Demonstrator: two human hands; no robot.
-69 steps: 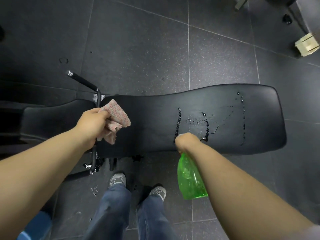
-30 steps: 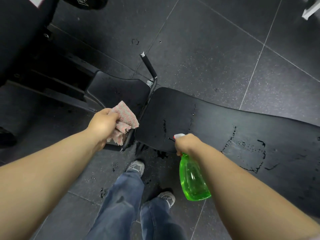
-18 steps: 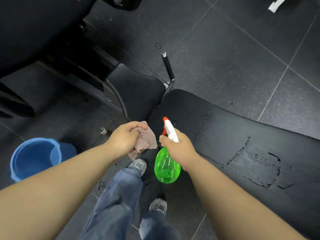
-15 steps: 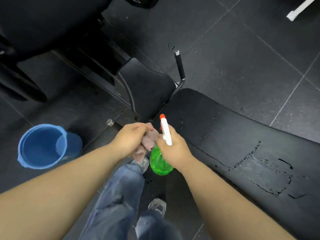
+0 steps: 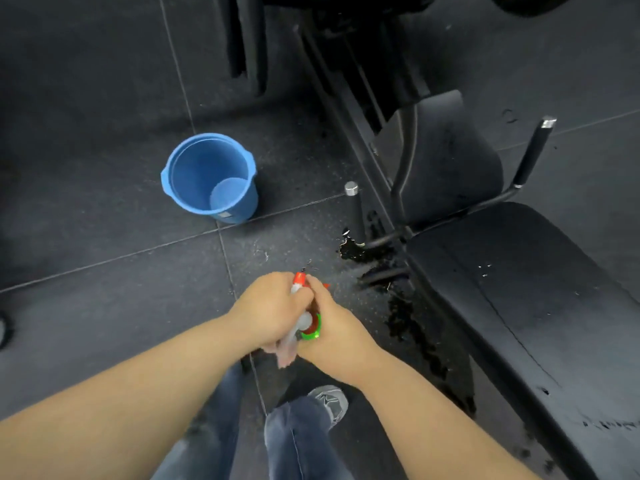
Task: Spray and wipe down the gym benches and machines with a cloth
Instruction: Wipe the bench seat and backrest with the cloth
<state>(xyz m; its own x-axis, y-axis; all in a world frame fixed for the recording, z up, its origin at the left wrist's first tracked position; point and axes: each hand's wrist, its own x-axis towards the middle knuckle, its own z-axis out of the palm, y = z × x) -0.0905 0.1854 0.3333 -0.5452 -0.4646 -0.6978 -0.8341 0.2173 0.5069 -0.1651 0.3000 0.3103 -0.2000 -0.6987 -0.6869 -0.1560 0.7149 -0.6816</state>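
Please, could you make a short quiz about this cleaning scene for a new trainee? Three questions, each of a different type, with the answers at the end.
1. True or false: the blue bucket stands on the floor, apart from the bench pad.
2. Fill in: the right hand grips the green ____.
3. The pink cloth hangs from:
A) the left hand
B) the right hand
C) the bucket's rim

Key: 1 true; 2 spray bottle; 3 A.
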